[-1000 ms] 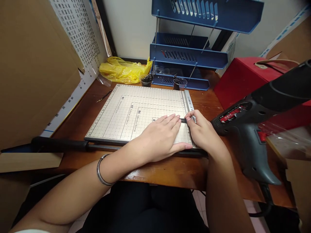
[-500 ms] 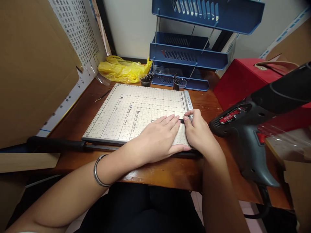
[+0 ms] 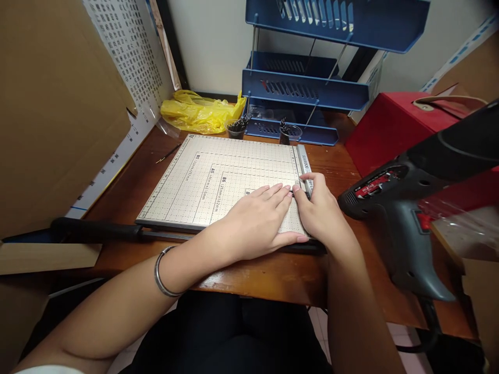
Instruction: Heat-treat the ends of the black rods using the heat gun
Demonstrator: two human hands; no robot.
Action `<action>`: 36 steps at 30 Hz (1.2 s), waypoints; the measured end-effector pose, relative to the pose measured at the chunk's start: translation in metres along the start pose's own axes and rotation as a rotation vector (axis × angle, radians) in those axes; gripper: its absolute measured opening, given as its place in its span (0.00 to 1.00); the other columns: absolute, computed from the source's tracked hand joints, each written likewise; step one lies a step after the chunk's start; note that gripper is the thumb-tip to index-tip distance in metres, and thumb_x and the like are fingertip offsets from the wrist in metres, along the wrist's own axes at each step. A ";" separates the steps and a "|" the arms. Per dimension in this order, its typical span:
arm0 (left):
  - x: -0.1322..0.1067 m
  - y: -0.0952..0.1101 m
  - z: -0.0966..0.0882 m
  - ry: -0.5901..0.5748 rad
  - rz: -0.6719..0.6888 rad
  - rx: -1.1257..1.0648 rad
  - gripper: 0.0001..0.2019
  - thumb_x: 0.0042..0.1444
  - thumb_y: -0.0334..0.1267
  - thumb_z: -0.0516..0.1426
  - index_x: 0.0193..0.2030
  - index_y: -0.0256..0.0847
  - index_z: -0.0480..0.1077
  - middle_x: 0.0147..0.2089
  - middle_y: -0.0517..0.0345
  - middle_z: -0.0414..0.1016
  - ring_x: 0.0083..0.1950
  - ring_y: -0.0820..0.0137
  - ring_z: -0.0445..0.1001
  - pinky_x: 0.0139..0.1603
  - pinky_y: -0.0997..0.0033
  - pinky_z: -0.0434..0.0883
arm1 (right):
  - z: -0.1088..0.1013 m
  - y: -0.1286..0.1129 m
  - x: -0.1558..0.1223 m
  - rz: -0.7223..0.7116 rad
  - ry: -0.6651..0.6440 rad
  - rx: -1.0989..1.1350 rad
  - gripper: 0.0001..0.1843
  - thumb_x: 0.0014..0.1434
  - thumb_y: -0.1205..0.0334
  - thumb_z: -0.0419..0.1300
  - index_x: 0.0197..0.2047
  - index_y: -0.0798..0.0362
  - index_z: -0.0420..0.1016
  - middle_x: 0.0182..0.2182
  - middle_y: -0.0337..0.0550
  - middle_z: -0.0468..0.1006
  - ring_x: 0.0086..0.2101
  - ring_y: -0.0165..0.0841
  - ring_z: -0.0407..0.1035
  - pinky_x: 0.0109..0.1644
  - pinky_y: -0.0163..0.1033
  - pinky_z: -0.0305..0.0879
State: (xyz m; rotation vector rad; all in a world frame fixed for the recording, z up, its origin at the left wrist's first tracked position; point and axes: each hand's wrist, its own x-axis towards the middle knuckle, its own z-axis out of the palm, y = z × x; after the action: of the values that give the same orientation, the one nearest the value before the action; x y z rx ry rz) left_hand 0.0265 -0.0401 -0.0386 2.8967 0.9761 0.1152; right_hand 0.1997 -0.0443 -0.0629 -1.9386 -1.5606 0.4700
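A paper cutter (image 3: 179, 182) with a cream gridded board lies on the wooden table, its black handle (image 3: 93, 229) down along the near side. My left hand (image 3: 255, 223) rests flat on the board, fingers stretched out, the fingertips on the end of some thin black strips (image 3: 293, 194). Just right of them, at the metal ruler edge (image 3: 303, 161), my right hand (image 3: 323, 210) has its thumb and bent index finger at the same strips. The fingers hide most of the strips, so their kind and number cannot be made out.
A grey heat-gun-like tool (image 3: 397, 228) stands close to my right forearm, before a red box (image 3: 390, 130). Behind the cutter are two clear cups (image 3: 236, 132) of thin black pieces, a yellow plastic bag (image 3: 202, 115) and blue tiered trays (image 3: 304, 91). Cardboard (image 3: 58, 104) rises at left.
The right index finger has lifted and spread slightly away from the thumb, showing more of the strips between them. My left hand stays flat in place. The view has shifted slightly.
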 end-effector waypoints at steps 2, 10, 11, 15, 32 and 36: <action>0.000 0.000 0.000 -0.008 -0.005 -0.004 0.45 0.70 0.65 0.45 0.75 0.22 0.54 0.77 0.35 0.53 0.80 0.54 0.51 0.79 0.56 0.49 | 0.000 0.000 0.000 -0.001 -0.003 0.001 0.17 0.68 0.50 0.48 0.53 0.50 0.63 0.55 0.58 0.75 0.53 0.51 0.72 0.55 0.53 0.65; -0.002 -0.004 0.001 0.022 0.024 0.033 0.42 0.71 0.63 0.44 0.74 0.24 0.57 0.77 0.39 0.55 0.79 0.55 0.53 0.80 0.54 0.48 | 0.000 0.000 0.001 -0.003 -0.005 -0.012 0.12 0.67 0.52 0.47 0.48 0.49 0.62 0.51 0.55 0.75 0.49 0.48 0.71 0.52 0.51 0.64; -0.002 -0.005 0.000 0.039 0.025 0.044 0.42 0.71 0.63 0.44 0.74 0.24 0.57 0.77 0.39 0.56 0.79 0.55 0.53 0.80 0.53 0.48 | 0.000 0.000 0.001 -0.003 -0.007 -0.014 0.12 0.67 0.52 0.47 0.48 0.49 0.62 0.51 0.55 0.75 0.49 0.48 0.71 0.52 0.50 0.64; -0.005 -0.015 -0.011 0.155 -0.055 0.120 0.42 0.72 0.64 0.42 0.73 0.24 0.58 0.76 0.36 0.58 0.78 0.55 0.56 0.79 0.51 0.49 | 0.002 0.001 0.001 0.006 -0.012 -0.013 0.12 0.67 0.51 0.47 0.47 0.49 0.62 0.51 0.55 0.75 0.48 0.49 0.72 0.51 0.50 0.64; -0.004 -0.011 -0.013 0.118 -0.005 0.094 0.35 0.73 0.61 0.42 0.56 0.30 0.76 0.59 0.46 0.79 0.65 0.54 0.74 0.78 0.48 0.49 | 0.002 0.003 0.002 -0.014 -0.002 -0.004 0.14 0.67 0.49 0.46 0.47 0.48 0.62 0.49 0.54 0.76 0.47 0.49 0.72 0.49 0.51 0.64; -0.002 -0.012 -0.008 0.213 -0.033 0.111 0.26 0.76 0.51 0.46 0.59 0.33 0.74 0.60 0.47 0.79 0.66 0.54 0.74 0.76 0.45 0.54 | 0.001 0.003 0.001 -0.012 -0.002 -0.004 0.13 0.67 0.50 0.47 0.47 0.49 0.62 0.49 0.54 0.76 0.48 0.49 0.72 0.51 0.51 0.64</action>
State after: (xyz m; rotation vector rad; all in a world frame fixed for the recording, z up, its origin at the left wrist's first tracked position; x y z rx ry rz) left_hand 0.0168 -0.0320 -0.0315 3.0157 1.0945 0.3869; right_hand 0.2017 -0.0432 -0.0660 -1.9313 -1.5743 0.4639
